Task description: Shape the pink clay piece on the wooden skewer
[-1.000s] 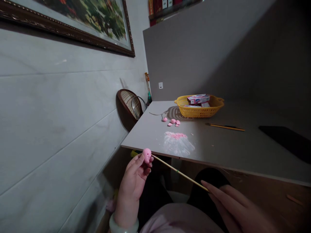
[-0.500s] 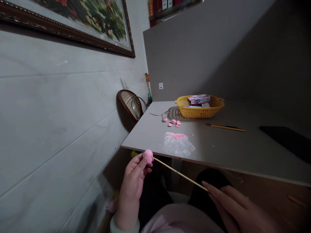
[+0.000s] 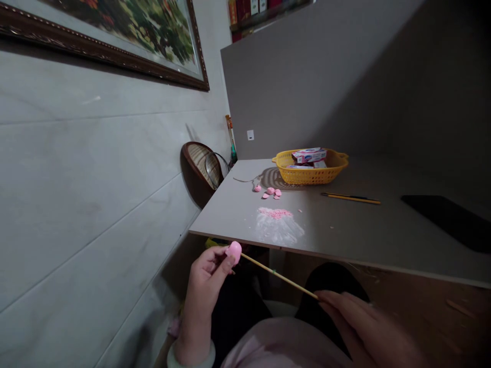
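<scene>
My left hand [image 3: 207, 289] pinches a pink clay ball [image 3: 234, 251] between thumb and fingers, just below the table's front edge. The ball sits on the tip of a thin wooden skewer [image 3: 279, 276]. My right hand [image 3: 356, 324] holds the skewer's far end in its fingertips. On the pale grey table [image 3: 364, 232], a patch of white powder with pink crumbs [image 3: 276, 226] lies beyond the ball. Several small pink clay pieces [image 3: 269, 191] sit farther back, out of reach of both hands.
A yellow plastic basket [image 3: 310, 171] holds printed boxes at the table's back. A yellow pencil [image 3: 351, 198] and a dark flat tablet [image 3: 447, 223] lie to the right. A round woven fan [image 3: 200, 171] stands at the table's left side, beside the wall.
The view has shifted slightly. My left thumb now lies across the ball's near side, and my right hand sits a little farther left along the skewer.
</scene>
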`<state>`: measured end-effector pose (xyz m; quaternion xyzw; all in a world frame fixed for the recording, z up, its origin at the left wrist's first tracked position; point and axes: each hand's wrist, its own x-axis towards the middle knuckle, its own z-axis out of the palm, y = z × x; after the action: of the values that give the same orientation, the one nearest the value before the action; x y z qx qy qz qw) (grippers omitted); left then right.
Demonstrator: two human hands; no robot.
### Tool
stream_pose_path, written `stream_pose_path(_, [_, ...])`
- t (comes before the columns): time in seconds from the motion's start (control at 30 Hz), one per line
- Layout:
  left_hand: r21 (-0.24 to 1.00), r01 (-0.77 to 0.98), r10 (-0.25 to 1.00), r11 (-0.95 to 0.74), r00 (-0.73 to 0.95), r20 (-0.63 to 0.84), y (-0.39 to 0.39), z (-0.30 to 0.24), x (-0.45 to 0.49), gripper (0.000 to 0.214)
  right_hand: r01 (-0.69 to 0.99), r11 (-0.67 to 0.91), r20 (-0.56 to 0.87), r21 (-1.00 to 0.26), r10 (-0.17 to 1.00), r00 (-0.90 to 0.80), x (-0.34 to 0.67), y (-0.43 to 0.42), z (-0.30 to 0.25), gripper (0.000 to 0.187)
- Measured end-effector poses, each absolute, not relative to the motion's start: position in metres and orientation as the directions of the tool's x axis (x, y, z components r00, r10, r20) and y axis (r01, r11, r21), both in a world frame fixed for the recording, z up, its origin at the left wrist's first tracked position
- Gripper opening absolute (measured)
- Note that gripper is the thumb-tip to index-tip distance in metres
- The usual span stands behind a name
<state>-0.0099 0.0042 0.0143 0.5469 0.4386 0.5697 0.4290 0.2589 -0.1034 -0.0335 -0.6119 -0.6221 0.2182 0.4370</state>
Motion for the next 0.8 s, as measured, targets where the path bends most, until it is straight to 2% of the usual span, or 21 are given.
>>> stream_pose_path(0.07, [0.968,-0.021,0.969,-0.249,-0.01,0.249,0.005,0.014,-0.014,0.025,0.325,-0.008,-0.02,-0.946,0.999,-0.032,0.257,-0.09,-0.037,0.036])
stream_pose_path(0.1, [0.969,-0.021,0.969,-0.245,0.004,0.245,0.006,0.014,-0.015,0.026,0.193,-0.143,-0.179,-0.971,0.967,-0.182,0.254,-0.082,-0.04,0.043])
stream_pose_path(0.13, [0.971,-0.013,0.971,-0.238,0.014,0.238,0.007,0.014,-0.017,0.027,0.071,-0.298,-0.304,-0.952,0.887,-0.348,0.251,-0.075,-0.042,0.047])
stream_pose_path(0.2, [0.977,0.027,0.977,-0.212,0.018,0.212,0.008,0.014,-0.018,0.028,0.032,-0.343,-0.327,-0.939,0.859,-0.395,0.242,-0.064,-0.046,0.052])
stream_pose_path(0.27, [0.98,0.055,0.982,-0.19,-0.012,0.19,0.01,0.013,-0.017,0.028,0.11,-0.266,-0.287,-0.958,0.909,-0.302,0.234,-0.063,-0.046,0.048])
stream_pose_path(0.33, [0.982,0.036,0.981,-0.183,-0.056,0.185,0.012,0.01,-0.016,0.03,0.324,-0.095,-0.131,-0.941,0.987,-0.091,0.231,-0.068,-0.044,0.035])
stream_pose_path(0.37, [0.983,0.02,0.98,-0.183,-0.077,0.184,0.013,0.008,-0.015,0.03,0.461,-0.008,-0.004,-0.887,1.0,0.01,0.232,-0.072,-0.042,0.029])
stream_pose_path(0.43, [0.984,-0.007,0.978,-0.181,-0.107,0.179,0.015,0.004,-0.015,0.031,0.657,0.106,0.224,-0.747,0.97,0.097,0.237,-0.078,-0.039,0.024])
stream_pose_path(0.47, [0.983,-0.015,0.977,-0.182,-0.114,0.18,0.015,0.002,-0.015,0.03,0.691,0.13,0.28,-0.711,0.954,0.108,0.241,-0.08,-0.037,0.025])
stream_pose_path(0.5, [0.982,-0.019,0.976,-0.187,-0.112,0.184,0.014,0.001,-0.015,0.03,0.671,0.128,0.266,-0.731,0.958,0.107,0.244,-0.081,-0.037,0.026])
stream_pose_path(0.53, [0.98,-0.02,0.976,-0.197,-0.102,0.194,0.014,0.001,-0.014,0.029,0.604,0.1,0.189,-0.791,0.978,0.084,0.247,-0.08,-0.037,0.028])
stream_pose_path(0.6, [0.974,-0.019,0.972,-0.226,-0.064,0.224,0.011,0.004,-0.014,0.026,0.398,-0.045,-0.056,-0.916,0.998,-0.014,0.249,-0.078,-0.038,0.033])
stream_pose_path(0.67, [0.969,-0.007,0.968,-0.248,-0.025,0.248,0.008,0.01,-0.013,0.023,0.186,-0.232,-0.269,-0.955,0.942,-0.203,0.246,-0.076,-0.042,0.038])
stream_pose_path(0.73, [0.968,0.021,0.968,-0.251,-0.01,0.251,0.006,0.015,-0.011,0.022,0.062,-0.342,-0.343,-0.938,0.878,-0.335,0.241,-0.075,-0.046,0.041])
stream_pose_path(0.8, [0.971,0.047,0.972,-0.233,-0.023,0.235,0.007,0.016,-0.009,0.024,0.073,-0.337,-0.342,-0.939,0.882,-0.323,0.237,-0.075,-0.048,0.042])
